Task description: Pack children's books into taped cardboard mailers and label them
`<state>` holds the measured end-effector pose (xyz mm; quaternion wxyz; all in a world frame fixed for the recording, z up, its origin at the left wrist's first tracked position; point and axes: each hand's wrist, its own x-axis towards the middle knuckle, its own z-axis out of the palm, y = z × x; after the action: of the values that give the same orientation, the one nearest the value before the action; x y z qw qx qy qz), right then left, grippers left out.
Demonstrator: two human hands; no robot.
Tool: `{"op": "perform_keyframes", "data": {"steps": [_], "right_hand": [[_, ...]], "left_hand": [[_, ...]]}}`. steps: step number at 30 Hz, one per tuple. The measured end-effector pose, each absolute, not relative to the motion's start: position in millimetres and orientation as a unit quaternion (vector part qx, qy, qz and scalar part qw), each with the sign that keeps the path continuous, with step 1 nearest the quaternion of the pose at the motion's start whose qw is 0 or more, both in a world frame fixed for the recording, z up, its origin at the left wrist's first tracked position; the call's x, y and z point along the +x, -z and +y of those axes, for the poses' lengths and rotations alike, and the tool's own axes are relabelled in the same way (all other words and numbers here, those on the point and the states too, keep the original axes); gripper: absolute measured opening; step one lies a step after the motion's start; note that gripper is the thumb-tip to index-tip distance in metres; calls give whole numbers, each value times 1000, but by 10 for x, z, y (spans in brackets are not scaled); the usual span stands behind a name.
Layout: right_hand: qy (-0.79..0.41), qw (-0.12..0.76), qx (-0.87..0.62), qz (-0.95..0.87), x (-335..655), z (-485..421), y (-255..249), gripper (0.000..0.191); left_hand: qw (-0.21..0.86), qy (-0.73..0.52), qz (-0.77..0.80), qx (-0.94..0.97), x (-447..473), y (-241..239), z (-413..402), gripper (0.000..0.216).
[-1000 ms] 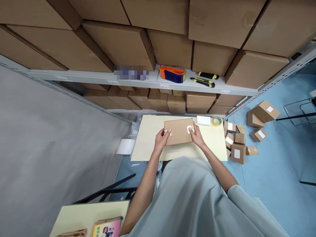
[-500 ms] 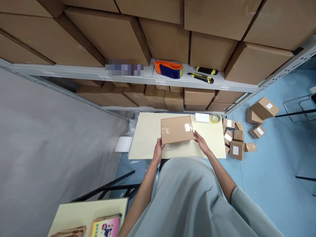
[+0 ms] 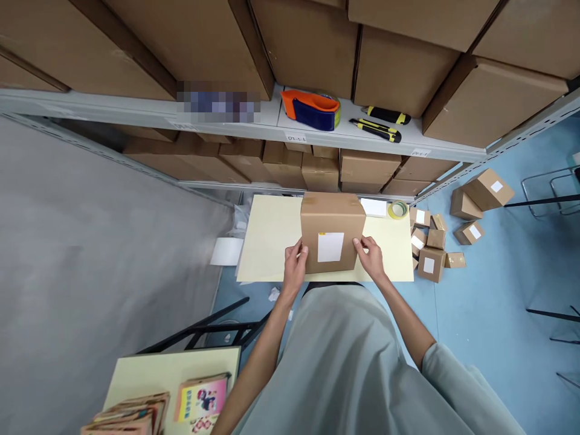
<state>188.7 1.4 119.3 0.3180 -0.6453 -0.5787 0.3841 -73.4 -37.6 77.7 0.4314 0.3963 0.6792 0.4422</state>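
Observation:
Between my two hands is a brown cardboard box [image 3: 312,254], tilted so that the face with a white label [image 3: 330,247] looks toward me. My left hand [image 3: 295,266] grips its left edge, thumb on the front face. At the right edge, my right hand [image 3: 369,257] pinches the box the same way. The pale yellow table [image 3: 267,241] lies beneath it. Behind the box's right side are a flat white stack, perhaps of labels [image 3: 373,207], and a roll of tape [image 3: 398,209].
A shelf [image 3: 267,115] packed with cartons runs across the front, holding an orange and blue tape dispenser [image 3: 312,110] and two utility knives [image 3: 378,124]. Several small labelled boxes [image 3: 430,264] lie on the blue floor at right. A side table [image 3: 172,362] with books stands at lower left.
The box has been turned so its white-labelled face now shows instead of the taped one. My right hand has closed on its edge. The view has shifted slightly.

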Motion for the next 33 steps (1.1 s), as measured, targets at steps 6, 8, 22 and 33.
{"op": "perform_keyframes", "data": {"steps": [6,8,22,33], "right_hand": [[-346,245,-671,-608,1643,148,-1083,41],[-344,209,-676,-617,1587,176,-948,37],[-503,285,-693,-431,1812,-444,-476,75],[-463,321,-662,-494,1546,-624,-976,62]], "left_hand": [[431,-390,707,403,-870,-641,-394,57],[428,-367,722,402,-911,-550,-405,53],[595,-255,657,385,-1348,-202,-789,84],[553,-331,588,488,-1328,-559,-737,88]]}}
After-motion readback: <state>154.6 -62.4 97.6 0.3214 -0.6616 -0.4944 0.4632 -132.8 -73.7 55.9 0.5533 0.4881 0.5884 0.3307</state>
